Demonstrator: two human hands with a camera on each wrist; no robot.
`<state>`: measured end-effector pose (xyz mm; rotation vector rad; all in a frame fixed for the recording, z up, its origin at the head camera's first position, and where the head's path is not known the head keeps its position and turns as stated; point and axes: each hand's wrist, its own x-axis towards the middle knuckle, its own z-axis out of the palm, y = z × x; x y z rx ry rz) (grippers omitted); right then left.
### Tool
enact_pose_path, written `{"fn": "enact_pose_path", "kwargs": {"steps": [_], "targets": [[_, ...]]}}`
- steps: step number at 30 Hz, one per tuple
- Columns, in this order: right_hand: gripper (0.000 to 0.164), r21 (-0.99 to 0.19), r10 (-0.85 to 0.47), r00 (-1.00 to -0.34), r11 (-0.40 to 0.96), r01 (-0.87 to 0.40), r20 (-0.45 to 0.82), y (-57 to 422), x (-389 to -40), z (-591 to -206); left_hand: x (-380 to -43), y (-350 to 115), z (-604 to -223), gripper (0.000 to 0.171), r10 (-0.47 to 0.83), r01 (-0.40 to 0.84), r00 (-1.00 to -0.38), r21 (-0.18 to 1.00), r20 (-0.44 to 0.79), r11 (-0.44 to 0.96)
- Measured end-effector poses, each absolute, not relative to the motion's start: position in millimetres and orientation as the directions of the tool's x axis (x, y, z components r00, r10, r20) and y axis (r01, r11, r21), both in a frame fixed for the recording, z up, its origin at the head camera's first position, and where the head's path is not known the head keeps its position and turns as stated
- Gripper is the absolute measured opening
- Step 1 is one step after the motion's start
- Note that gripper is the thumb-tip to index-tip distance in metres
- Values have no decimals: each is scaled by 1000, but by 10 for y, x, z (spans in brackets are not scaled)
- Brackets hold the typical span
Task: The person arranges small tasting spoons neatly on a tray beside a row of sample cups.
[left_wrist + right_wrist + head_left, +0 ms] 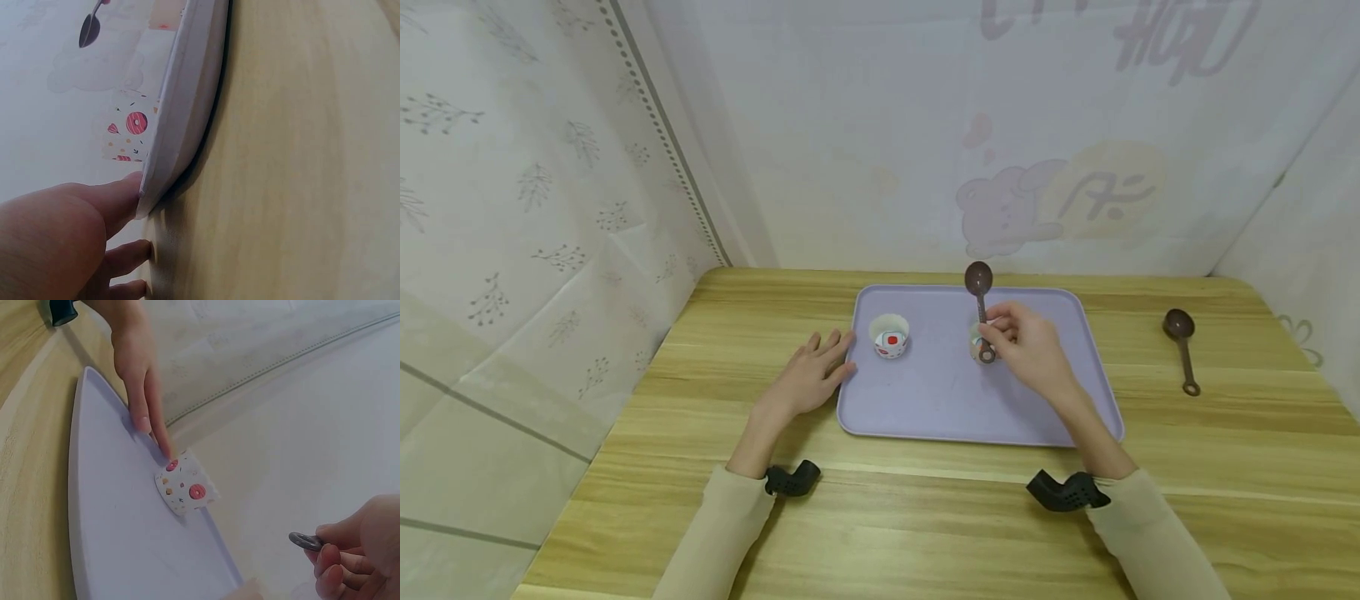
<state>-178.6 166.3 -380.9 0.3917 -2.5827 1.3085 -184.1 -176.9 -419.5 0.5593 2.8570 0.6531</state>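
Head view: one spoon lifted, pinched by right hand above tray; left hand unclenched, touching tray; other spoon unlifted on worktop; contents of cups unclear.

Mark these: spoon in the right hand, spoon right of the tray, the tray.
Held spoon (pixel 981 307): head view, on the handle.
Loose spoon (pixel 1185 357): head view, on the handle.
Tray (pixel 943 379): head view, on its bare floor.
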Motion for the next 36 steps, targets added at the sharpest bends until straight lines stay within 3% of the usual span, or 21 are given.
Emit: {"fn": "enact_pose_path", "kwargs": {"steps": [36], "targets": [[21, -777, -163, -951, 549, -308, 262, 1297, -1821, -3854, -1856, -1774, -4216, 61, 394, 327, -916, 437, -72, 838]]}}
